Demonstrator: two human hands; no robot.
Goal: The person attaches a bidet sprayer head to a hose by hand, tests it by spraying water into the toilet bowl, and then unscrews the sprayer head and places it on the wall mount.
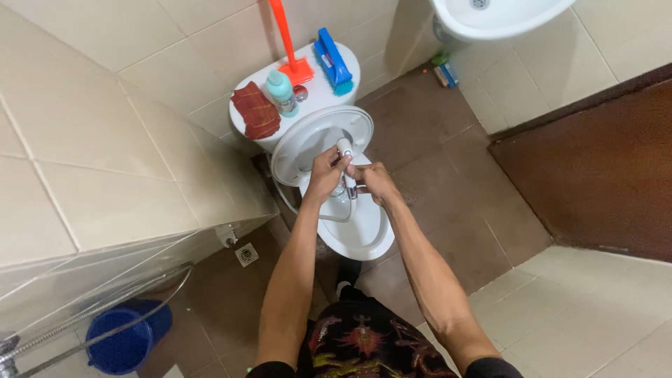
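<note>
Over the toilet bowl [364,241], both hands gripped a bidet sprayer [344,148]: left hand [325,175] clenched around its head, right hand [378,183] grasping its handle.

Both hands [353,178] gripping spray nozzle [344,148] over white toilet [353,234], blue bucket [126,339]

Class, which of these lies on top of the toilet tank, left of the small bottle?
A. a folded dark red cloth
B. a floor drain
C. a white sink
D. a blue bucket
A: the folded dark red cloth lies on the toilet tank, just left of the small bottle.
</note>
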